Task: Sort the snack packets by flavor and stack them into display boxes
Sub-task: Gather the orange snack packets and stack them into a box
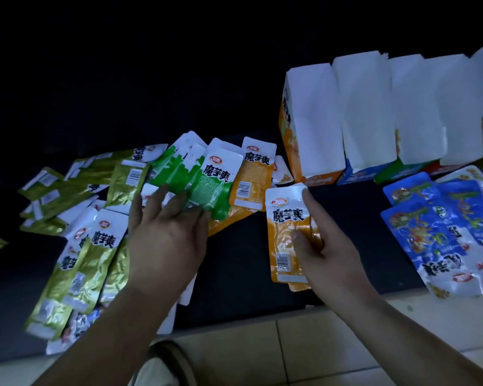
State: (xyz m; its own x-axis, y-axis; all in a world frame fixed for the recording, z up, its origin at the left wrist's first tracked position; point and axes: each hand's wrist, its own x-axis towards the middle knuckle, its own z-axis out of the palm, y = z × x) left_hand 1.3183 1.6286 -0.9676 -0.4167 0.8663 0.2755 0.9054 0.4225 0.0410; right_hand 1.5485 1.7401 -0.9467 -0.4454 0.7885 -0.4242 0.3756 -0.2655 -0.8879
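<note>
Nearest us, our left hand [165, 235] lies flat, fingers straight and spread, grasping nothing, over the heap on the dark table [234, 274]. Gold packets [81, 268] spread to its left, and its fingertips reach the green packets [204, 188]. Just beside those lies a loose orange packet [253, 174]. Our right hand [326, 246] grips a thin stack of orange packets [286, 218], thumb pressed on the front. Behind it we see display boxes [318, 121] standing in a row, white flaps up, and blue packets [435, 227] fanned at far right.
</note>
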